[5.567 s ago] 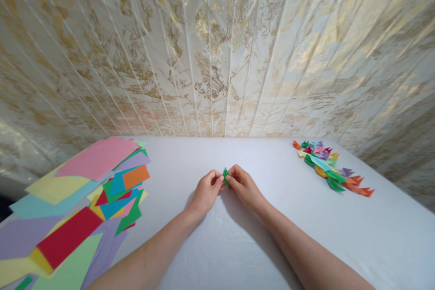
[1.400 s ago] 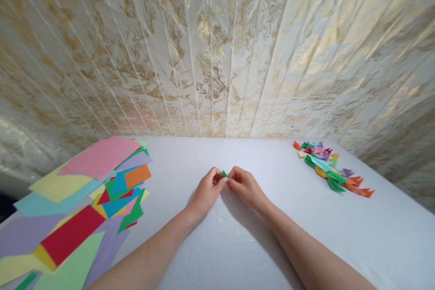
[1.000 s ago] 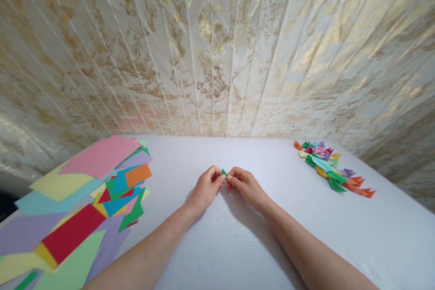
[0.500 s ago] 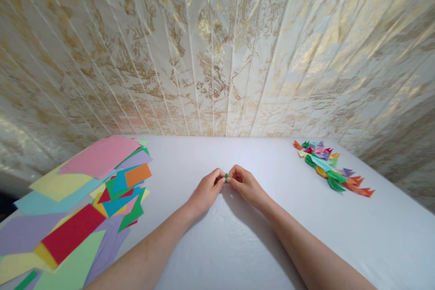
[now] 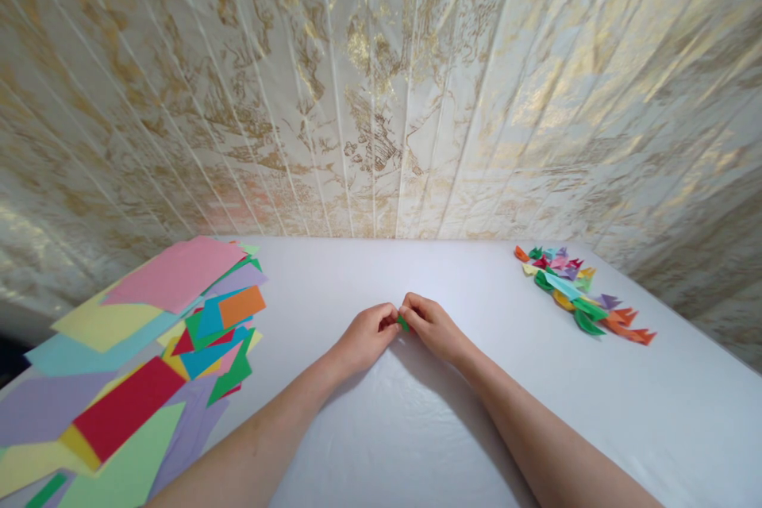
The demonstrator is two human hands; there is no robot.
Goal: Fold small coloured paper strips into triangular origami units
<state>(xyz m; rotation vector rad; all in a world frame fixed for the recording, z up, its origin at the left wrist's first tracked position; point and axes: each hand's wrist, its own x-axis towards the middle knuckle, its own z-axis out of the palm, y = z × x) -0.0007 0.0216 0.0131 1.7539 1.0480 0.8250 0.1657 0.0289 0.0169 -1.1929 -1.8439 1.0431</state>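
A small piece of green paper point(image 5: 403, 322) shows between my two hands at the middle of the table. My left hand point(image 5: 370, 333) is closed, its thumb and fingers pinching the paper from the left. From the other side my right hand point(image 5: 433, 324) pinches it too, with the fingers curled over. The fingertips of both hands almost meet and cover most of the paper, so its folded shape cannot be made out.
Coloured paper sheets overlap on the left, among them a pink sheet point(image 5: 178, 274), a red rectangle point(image 5: 129, 406) and an orange rectangle point(image 5: 241, 306). Several small folded paper shapes point(image 5: 563, 286) lie at the right. Behind the white table point(image 5: 333, 270) hangs a gold-patterned curtain point(image 5: 375, 95).
My fingertips have come closer together and lower around the green paper. The paper now shows beneath the fingers and slightly further right. The sheets and folded shapes have stayed put.
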